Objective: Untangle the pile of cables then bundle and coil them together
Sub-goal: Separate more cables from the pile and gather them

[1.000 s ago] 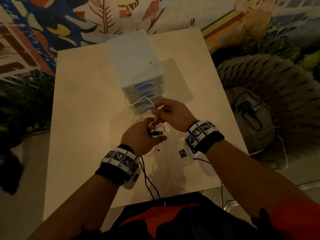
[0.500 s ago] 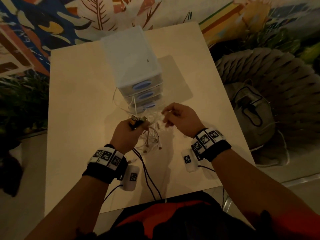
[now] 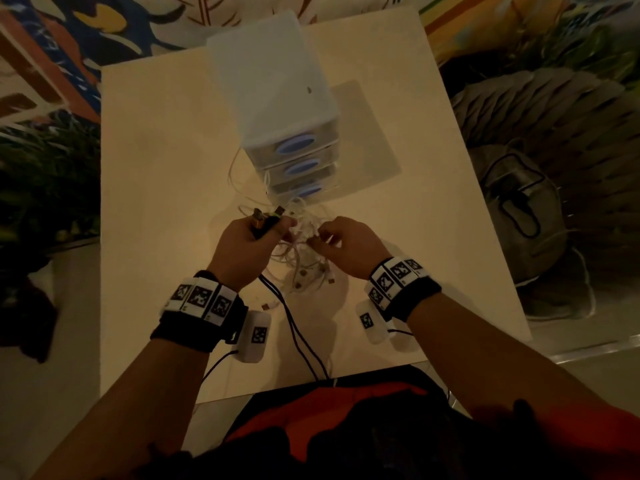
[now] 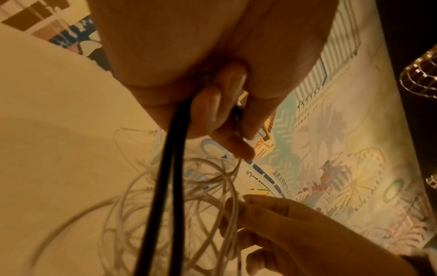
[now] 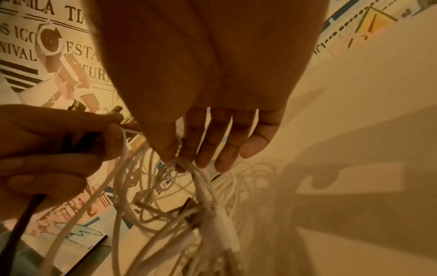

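Both forearms reach forward over the near half of the tabletop (image 3: 149, 188), and the hands are raised a little above it, close to each other. The left hand (image 3: 244, 249) is a fist turned with its thumb side up. It grips two black cables (image 3: 294, 327) together with some connector plugs (image 3: 268, 216), and the metal ends of the plugs stick out of the top of the fist, pointing away from the person toward the drawer unit (image 3: 277, 98). From the bottom of the fist the black cables run down and back toward the person, side by side, and go over the near edge of the tabletop. The right hand (image 3: 348, 245) is held palm down with bent fingers (image 5: 212, 149). Its thumb and first fingertips pinch a loop of the white cables (image 5: 189, 168), while the other fingers are only loosely curved. The pile of white cables (image 3: 304, 251) hangs between the two hands and lies under them in many crossing loops, with no single direction. Several of its plug ends lie on the tabletop just in front of the wrists. The pile reaches forward to the foot of the drawer unit.
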The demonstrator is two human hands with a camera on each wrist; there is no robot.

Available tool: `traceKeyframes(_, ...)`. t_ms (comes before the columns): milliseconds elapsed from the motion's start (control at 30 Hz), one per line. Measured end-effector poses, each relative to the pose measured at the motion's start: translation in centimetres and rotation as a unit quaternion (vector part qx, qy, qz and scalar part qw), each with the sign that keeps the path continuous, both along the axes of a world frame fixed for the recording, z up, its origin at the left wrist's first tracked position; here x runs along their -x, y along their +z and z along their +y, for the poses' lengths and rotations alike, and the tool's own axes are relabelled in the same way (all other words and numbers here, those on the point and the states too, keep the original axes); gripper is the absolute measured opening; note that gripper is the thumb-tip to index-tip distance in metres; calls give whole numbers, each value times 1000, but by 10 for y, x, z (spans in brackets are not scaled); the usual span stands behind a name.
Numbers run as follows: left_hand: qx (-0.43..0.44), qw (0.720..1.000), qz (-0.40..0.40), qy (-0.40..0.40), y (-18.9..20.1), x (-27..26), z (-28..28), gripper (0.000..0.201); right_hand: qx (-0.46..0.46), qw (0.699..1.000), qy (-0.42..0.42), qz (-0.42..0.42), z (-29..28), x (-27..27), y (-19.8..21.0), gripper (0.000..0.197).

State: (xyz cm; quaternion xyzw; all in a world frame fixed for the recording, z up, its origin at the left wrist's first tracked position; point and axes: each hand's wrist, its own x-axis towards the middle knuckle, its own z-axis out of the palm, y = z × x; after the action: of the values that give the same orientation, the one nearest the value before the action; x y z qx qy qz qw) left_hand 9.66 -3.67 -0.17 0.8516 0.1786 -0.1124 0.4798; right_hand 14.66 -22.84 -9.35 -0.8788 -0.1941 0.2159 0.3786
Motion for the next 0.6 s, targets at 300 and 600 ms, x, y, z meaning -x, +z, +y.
traceKeyframes(300,-123,992,-10,35,3,7,9,35,6,998,-59,10,-12,-3,3,31)
traceKeyframes(600,105,986,-73,111,20,15,14,33,10,996,-87,36,-17,-1,3,32)
